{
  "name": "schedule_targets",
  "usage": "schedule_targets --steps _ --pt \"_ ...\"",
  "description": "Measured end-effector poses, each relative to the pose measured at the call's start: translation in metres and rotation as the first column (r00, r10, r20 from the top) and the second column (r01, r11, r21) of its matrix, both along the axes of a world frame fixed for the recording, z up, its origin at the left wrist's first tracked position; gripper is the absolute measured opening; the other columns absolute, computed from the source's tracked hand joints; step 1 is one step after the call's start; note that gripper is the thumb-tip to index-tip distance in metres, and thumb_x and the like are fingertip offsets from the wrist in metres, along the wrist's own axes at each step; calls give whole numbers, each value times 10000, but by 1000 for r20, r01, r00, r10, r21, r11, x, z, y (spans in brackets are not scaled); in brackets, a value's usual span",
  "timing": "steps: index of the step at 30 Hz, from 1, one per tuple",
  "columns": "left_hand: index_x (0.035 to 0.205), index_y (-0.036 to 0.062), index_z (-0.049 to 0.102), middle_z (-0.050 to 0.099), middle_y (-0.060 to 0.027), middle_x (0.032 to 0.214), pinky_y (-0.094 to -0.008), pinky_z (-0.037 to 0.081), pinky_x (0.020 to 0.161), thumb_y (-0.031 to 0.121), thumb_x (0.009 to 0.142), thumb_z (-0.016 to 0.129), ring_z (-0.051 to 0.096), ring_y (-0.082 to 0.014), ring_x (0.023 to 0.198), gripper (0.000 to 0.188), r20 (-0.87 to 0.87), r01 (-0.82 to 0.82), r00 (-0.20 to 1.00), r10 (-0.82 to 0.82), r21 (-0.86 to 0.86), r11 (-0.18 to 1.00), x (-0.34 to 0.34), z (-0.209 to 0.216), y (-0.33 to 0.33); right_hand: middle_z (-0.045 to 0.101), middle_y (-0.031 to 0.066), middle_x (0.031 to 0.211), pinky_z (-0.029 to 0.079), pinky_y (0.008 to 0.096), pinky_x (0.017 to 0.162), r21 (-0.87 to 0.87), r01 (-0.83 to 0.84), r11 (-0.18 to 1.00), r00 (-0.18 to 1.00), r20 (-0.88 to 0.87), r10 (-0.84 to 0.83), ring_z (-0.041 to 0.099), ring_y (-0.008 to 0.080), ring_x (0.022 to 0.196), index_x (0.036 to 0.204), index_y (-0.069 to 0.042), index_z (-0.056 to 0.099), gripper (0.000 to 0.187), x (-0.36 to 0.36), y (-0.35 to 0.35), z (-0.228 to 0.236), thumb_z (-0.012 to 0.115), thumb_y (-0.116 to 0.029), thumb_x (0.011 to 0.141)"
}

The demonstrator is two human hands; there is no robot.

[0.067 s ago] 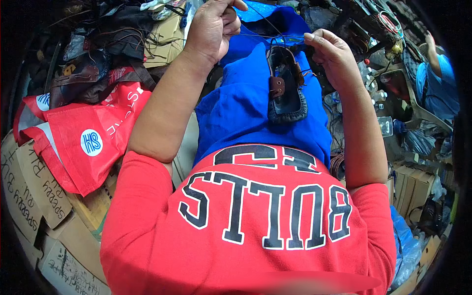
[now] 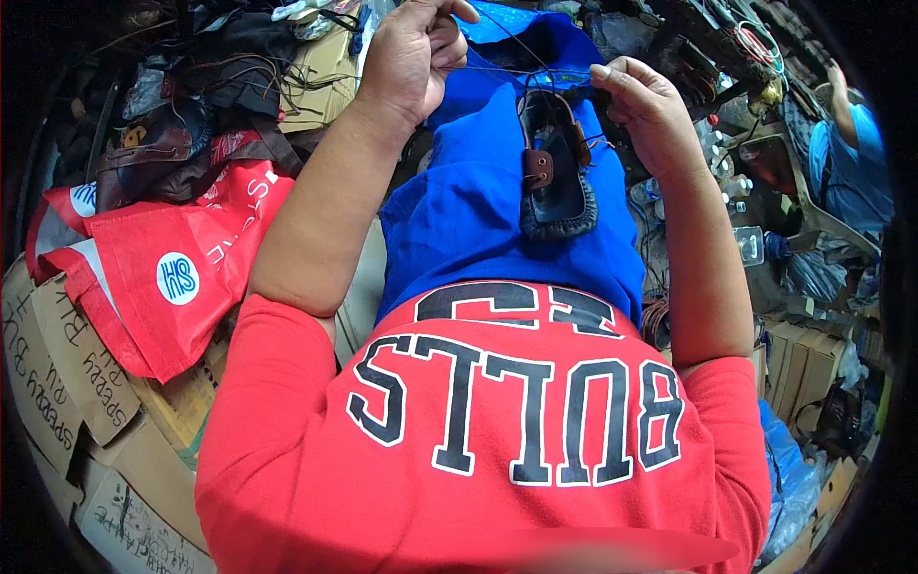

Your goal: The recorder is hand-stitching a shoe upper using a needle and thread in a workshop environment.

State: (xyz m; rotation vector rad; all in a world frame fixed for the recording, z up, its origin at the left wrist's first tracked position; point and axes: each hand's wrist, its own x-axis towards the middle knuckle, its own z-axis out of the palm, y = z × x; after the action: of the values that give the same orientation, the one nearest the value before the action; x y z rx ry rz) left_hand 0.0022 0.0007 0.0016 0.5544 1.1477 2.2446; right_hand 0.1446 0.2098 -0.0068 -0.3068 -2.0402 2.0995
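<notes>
A dark shoe (image 2: pixel 559 196) with brown leather eyelet flaps and a gathered black toe lies on the blue cloth (image 2: pixel 459 191) over my lap, its toe toward me. From its far end a thin dark lace (image 2: pixel 516 70) runs up and is stretched between my hands. My left hand (image 2: pixel 417 55), up and to the left of the shoe, is closed on the lace. On the other side, my right hand (image 2: pixel 643 103) pinches the lace between thumb and fingertips. Neither hand touches the shoe. The lace's path inside my left fist is hidden.
On the left, a red bag (image 2: pixel 182 277) lies near pieces of cardboard (image 2: pixel 72 373) and a brown leather shoe piece (image 2: pixel 158 148). Several plastic bottles (image 2: pixel 732 187) stand to the right. Beyond them is another person in a blue shirt (image 2: pixel 851 177).
</notes>
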Motion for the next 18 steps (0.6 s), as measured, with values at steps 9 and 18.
schedule_targets --steps 9,18 --pt "771 41 572 320 56 534 -216 225 450 278 926 497 272 -54 461 293 -238 32 970 -43 -49 998 16 29 1 527 -2 882 440 221 678 578 225 785 956 -286 -64 496 85 790 1042 -89 662 300 -1 -2 -3 666 -288 818" --pt "761 52 577 414 49 536 -182 278 461 260 933 520 345 -32 471 276 -396 -30 917 -42 -173 984 32 49 20 608 10 827 450 234 727 552 -54 832 957 -210 202 549 92 790 1055 -63 659 277 -8 -34 28 712 -192 816"
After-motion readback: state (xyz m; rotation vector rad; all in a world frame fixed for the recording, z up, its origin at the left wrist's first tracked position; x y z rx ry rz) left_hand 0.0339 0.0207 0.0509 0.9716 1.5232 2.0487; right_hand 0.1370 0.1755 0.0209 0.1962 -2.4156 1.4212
